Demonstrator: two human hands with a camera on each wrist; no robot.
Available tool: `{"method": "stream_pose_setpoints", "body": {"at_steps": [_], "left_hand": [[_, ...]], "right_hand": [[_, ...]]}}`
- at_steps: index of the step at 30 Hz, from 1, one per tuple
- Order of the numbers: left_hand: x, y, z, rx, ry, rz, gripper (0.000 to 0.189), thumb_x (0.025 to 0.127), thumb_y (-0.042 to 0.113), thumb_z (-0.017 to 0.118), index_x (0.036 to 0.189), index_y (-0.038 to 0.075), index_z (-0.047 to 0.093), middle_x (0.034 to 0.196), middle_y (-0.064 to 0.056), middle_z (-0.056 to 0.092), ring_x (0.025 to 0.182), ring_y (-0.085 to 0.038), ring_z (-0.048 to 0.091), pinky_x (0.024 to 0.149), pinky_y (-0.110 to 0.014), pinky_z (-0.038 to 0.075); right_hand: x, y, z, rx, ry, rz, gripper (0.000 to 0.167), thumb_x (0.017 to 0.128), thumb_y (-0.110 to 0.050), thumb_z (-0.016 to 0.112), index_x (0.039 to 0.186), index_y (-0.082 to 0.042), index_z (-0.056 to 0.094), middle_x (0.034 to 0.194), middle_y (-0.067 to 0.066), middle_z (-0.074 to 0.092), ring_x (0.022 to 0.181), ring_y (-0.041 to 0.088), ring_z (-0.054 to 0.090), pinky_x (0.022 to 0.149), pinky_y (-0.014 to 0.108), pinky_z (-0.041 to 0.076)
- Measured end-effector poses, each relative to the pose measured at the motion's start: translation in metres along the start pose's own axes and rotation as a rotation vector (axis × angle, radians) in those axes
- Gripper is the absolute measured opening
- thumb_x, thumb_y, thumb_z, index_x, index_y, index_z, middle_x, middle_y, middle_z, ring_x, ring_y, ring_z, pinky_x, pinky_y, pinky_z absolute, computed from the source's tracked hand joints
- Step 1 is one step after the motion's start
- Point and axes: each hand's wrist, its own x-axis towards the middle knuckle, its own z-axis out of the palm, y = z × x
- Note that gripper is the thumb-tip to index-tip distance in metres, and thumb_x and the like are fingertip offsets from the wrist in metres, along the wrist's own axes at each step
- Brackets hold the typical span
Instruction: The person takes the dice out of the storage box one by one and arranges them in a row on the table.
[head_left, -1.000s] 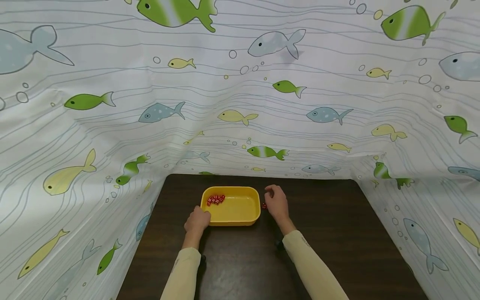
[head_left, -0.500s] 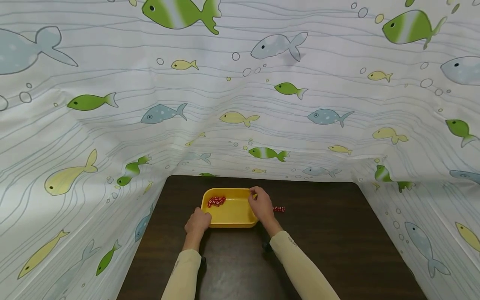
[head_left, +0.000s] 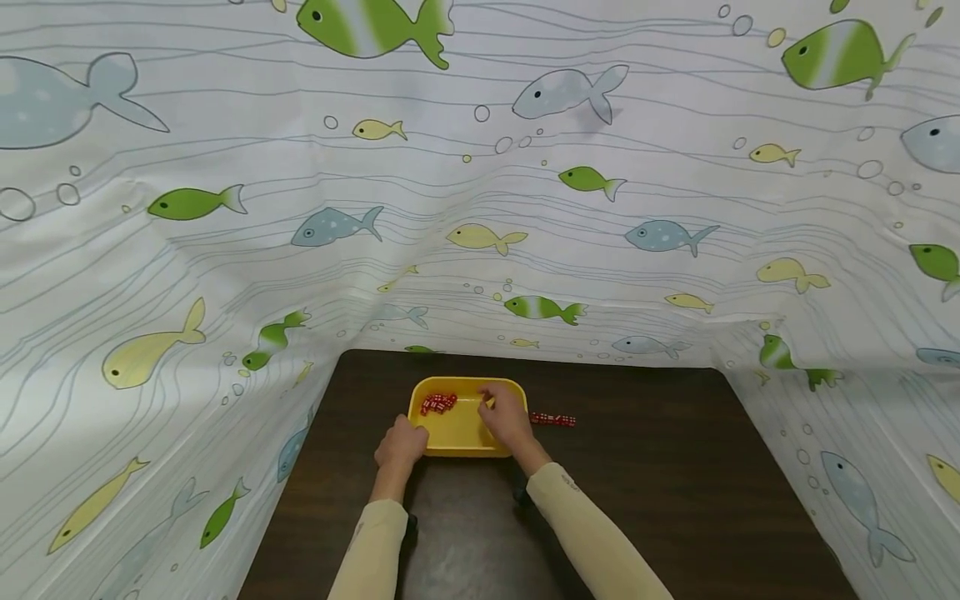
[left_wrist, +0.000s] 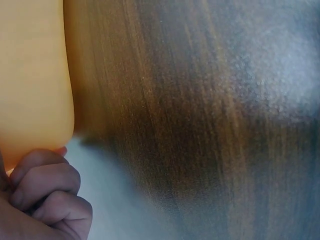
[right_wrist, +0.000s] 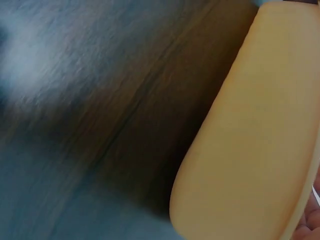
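Observation:
A yellow plastic tray (head_left: pixel 457 437) sits on the dark table, with several red dice (head_left: pixel 438 404) bunched at its back left. My left hand (head_left: pixel 401 442) grips the tray's front left corner. In the left wrist view, the curled fingers (left_wrist: pixel 47 175) are right at the tray's edge. My right hand (head_left: pixel 510 418) is over the tray's right half, its thumb and fingers bent toward each other. I cannot tell whether a die is between the fingertips. In the right wrist view, the tray's outer wall (right_wrist: pixel 250 130) hides most of that hand.
More red dice (head_left: pixel 553 419) lie in a row on the dark wood-grain table (head_left: pixel 660 483), just right of the tray. A white sheet with printed fish (head_left: pixel 420 292) hangs around the table's back and sides.
My right hand has moved left from beside the dice row, across the tray's right rim and over its inside, uncovering the row. My left hand keeps its grip on the tray corner.

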Motion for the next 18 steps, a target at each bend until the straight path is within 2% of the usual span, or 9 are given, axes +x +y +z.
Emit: {"method": "stream_pose_setpoints", "body": {"at_steps": [11,18], "left_hand": [[-0.001,0.001,0.0,-0.02,0.017,-0.009,0.05,0.101,0.027,0.052,0.14,-0.005,0.052,0.098,-0.018,0.062,0.08,-0.032,0.058,0.077,-0.047,0.045],[0.0,0.002,0.001,-0.017,0.024,-0.002,0.051,0.101,0.028,0.052,0.141,-0.004,0.052,0.101,-0.019,0.063,0.081,-0.032,0.059,0.076,-0.048,0.046]], "right_hand": [[0.01,-0.012,0.017,0.004,-0.076,0.03,0.035,0.102,-0.016,0.069,0.137,-0.016,0.07,0.11,0.002,0.068,0.087,0.02,0.059,0.079,0.036,0.052],[0.017,-0.014,0.027,-0.019,-0.07,-0.005,0.033,0.101,-0.017,0.07,0.134,-0.017,0.072,0.114,0.003,0.071,0.092,0.02,0.06,0.088,0.042,0.056]]}}
